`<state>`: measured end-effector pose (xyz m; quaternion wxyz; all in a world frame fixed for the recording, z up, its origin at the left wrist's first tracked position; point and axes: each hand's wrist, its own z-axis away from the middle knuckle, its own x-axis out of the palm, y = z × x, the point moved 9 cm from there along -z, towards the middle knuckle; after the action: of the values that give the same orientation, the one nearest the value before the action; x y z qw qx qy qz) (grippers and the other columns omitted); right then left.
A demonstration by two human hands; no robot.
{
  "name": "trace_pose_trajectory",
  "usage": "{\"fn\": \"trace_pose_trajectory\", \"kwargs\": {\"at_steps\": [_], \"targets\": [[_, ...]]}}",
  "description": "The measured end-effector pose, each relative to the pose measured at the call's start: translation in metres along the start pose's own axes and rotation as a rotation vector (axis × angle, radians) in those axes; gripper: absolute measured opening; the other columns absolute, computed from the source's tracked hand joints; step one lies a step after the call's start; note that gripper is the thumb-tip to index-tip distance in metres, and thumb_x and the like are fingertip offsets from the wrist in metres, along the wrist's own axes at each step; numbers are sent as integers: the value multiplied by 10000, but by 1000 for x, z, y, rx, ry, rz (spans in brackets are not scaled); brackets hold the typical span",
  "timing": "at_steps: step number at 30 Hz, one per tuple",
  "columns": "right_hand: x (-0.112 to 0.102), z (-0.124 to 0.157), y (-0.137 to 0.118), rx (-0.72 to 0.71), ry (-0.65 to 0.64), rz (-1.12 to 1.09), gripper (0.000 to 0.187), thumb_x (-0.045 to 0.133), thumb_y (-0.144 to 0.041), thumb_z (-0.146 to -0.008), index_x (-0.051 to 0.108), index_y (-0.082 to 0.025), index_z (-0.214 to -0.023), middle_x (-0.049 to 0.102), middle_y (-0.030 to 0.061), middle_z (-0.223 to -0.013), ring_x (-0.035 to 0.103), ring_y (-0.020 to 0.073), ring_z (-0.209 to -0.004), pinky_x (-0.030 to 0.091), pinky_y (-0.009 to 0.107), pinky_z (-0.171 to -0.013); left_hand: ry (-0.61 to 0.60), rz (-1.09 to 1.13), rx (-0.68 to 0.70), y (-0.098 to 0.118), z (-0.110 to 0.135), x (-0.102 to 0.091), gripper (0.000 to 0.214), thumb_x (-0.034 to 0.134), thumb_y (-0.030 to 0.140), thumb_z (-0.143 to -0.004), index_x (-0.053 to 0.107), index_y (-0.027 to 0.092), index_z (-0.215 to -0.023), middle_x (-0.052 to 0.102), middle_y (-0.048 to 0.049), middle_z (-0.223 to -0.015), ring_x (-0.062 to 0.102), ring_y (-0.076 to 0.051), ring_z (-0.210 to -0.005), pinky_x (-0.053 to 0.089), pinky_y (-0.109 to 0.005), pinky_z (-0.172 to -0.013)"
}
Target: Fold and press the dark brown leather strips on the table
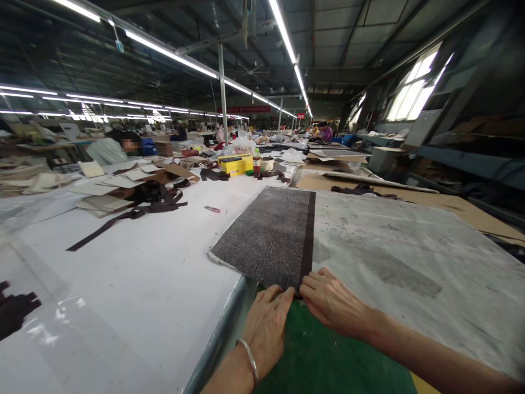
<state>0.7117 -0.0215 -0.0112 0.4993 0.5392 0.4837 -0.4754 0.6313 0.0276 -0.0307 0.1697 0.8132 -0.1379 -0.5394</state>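
A flat piece of dark grey-brown textured fabric (pixel 266 235) lies across the table edge, with a smooth dark brown strip (pixel 308 235) along its right side. My left hand (pixel 266 317), wearing a silver bangle (pixel 248 358), has its fingers pressed together on the near edge of the fabric. Just to its right, my right hand (pixel 334 301) is closed at the near corner, where the strip ends. The fingertips of both hands almost meet; what lies beneath them is partly hidden.
Pink-handled thread snips (pixel 212 209) lie on the white table (pixel 164 284). Dark strips (pixel 127 219) and pale card sheets (pixel 102 202) are piled at left. A yellow box (pixel 235 164) and a bottle (pixel 257 161) stand farther back. A person (pixel 109 149) bends over at far left.
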Motion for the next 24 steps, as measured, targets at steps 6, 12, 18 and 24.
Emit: {"fn": "trace_pose_trajectory", "kwargs": {"at_steps": [6, 12, 18, 24], "targets": [[-4, -4, 5, 84, -6, -105, 125, 454, -95, -846, 528, -167, -775, 563, 34, -803, 513, 175, -747, 310, 325, -724, 16, -34, 19, -2, 4, 2, 593, 375, -4, -816, 379, 128, -1394, 597, -96, -1245, 431, -259, -1218, 398, -424, -1006], [-5, -4, 17, 240, -7, -237, 162, 433, -125, -856, 541, -170, -746, 569, 20, -754, 530, 142, -666, 332, 263, -629, 16, -47, 24, -5, 6, 4, 640, 382, -17, -783, 357, 128, -1406, 605, -103, -1230, 441, -266, -1215, 406, -433, -993], [-5, -4, 26, 310, 4, -287, 137, 453, -124, -819, 524, -187, -721, 575, -2, -727, 539, 131, -638, 349, 236, -588, 5, -51, 23, -7, 8, 6, 676, 380, -30, -762, 332, 125, -1419, 614, -95, -1220, 425, -274, -1228, 384, -443, -1006], [-7, 5, 57, 461, 122, -206, 165, 335, -173, -922, 451, -204, -809, 556, 23, -758, 552, 162, -673, 385, 270, -615, -16, -64, 45, -5, 8, 8, 726, 388, -51, -709, 329, 114, -1414, 615, -97, -1225, 406, -275, -1241, 363, -442, -1023]]}}
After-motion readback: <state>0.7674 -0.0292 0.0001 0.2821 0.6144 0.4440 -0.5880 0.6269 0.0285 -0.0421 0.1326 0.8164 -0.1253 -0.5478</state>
